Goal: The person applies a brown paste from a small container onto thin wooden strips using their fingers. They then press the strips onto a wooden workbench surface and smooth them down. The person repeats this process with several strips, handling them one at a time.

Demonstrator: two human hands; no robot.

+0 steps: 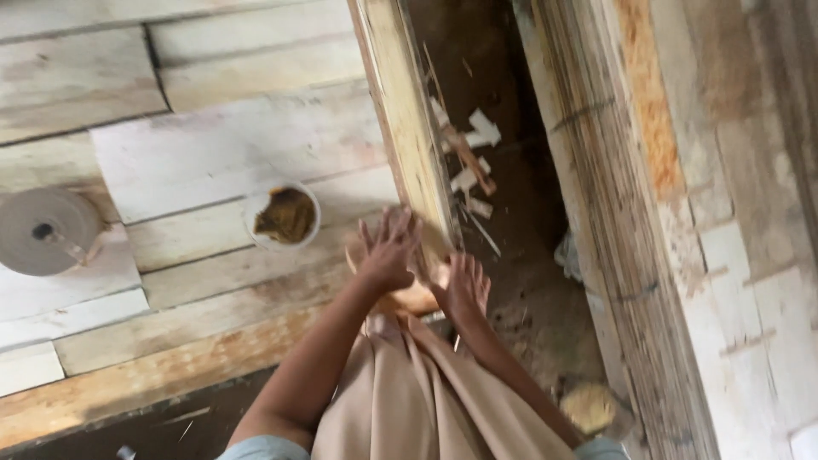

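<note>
Beige cloth (426, 400) nearest the camera, draped over the person's lap/legs, running up toward both hands. Blue sleeve edges at the bottom corners.

Left hand (388, 251): fingers spread wide, palm down, gripping nothing. It sits over a tan rounded object (413, 296) that shows between and below the two hands. Contact unclear, motion blur. Right hand (464, 290): also splayed flat, nothing clamped, just beside the left and touching or nearly touching the same tan thing. Can't identify it: a lump or a pad, mostly covered.

Just beyond the left hand: white bowl (283, 215) holding brown paste, sitting on the whitewashed plank floor (213, 153). Further left, a grey tape roll (47, 232) lying flat on the planks, well apart from the hands.

Past the fingertips: upright wooden post (409, 119), paint worn. Behind it a dark gap with bare dirt and white wood scraps (470, 158). Right side: rough timber frame (613, 213), then pale boards.

Risks, my read:
- Neither hand has a closed hold, so the tan object could slide off the cloth into the dirt gap.
- Bowl sits near the left wrist's sweep; a backward swing of the arm tips the paste onto the planks.
- Rough post edge right at the fingertips: splinter hazard.
</note>
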